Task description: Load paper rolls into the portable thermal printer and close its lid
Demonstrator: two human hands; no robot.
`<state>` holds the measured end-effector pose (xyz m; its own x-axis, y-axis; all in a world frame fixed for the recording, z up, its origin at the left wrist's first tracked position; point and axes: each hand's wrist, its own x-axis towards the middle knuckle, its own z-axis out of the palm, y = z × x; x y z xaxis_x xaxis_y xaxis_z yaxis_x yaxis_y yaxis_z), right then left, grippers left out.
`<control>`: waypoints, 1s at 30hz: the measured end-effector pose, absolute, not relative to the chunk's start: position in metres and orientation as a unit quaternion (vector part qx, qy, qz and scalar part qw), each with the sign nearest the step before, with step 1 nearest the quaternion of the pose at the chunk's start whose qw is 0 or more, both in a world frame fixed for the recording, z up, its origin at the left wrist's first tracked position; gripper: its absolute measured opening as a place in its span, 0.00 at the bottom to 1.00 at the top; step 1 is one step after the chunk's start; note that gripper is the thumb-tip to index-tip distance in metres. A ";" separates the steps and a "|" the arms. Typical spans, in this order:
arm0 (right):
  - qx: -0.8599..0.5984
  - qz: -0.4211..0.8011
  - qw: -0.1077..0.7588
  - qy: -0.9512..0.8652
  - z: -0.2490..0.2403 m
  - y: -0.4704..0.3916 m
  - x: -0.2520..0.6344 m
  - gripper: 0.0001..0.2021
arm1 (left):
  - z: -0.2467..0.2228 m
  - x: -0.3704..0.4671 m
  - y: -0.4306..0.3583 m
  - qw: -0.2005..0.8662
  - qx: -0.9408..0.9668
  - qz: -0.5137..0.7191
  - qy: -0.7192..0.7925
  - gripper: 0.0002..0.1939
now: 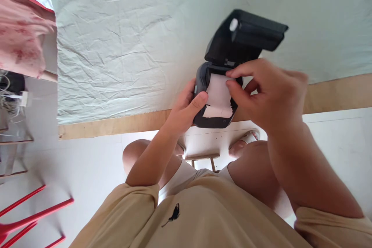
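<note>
A small black portable receipt printer is held over the front edge of the table, its black lid swung up and back. Inside its bay lies a white paper roll, with the loose end lying over the front rim. My left hand grips the printer's left side, thumb on the rim beside the paper. From the right, my right hand reaches into the bay. Its thumb and forefinger are pinched together at the upper right edge of the roll; the other fingers are curled under.
A wrinkled pale green cloth covers the table, whose bare wooden edge faces me. Pink fabric and tangled cables are at the left. Red furniture legs stand at lower left, and a wooden stool is below me.
</note>
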<state>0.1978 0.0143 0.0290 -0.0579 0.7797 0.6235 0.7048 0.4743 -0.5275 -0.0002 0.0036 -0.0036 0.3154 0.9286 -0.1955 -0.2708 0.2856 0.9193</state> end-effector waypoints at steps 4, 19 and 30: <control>-0.558 0.028 0.273 -0.783 0.036 0.011 0.201 0.04 | -0.008 -0.002 0.003 0.682 0.435 0.433 0.398 0.28; -0.553 0.323 0.554 -0.532 0.023 0.038 0.281 0.10 | 0.004 0.004 0.009 0.715 0.318 0.438 0.442 0.29; -0.710 0.058 0.353 -0.607 -0.010 0.044 0.305 0.35 | 0.004 0.003 0.008 0.710 0.328 0.431 0.450 0.29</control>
<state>0.3054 0.0445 -0.0096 0.2566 0.9022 0.3467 0.8208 -0.0140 -0.5710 0.0031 0.0081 0.0044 0.2237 0.9074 -0.3559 -0.3182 0.4131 0.8533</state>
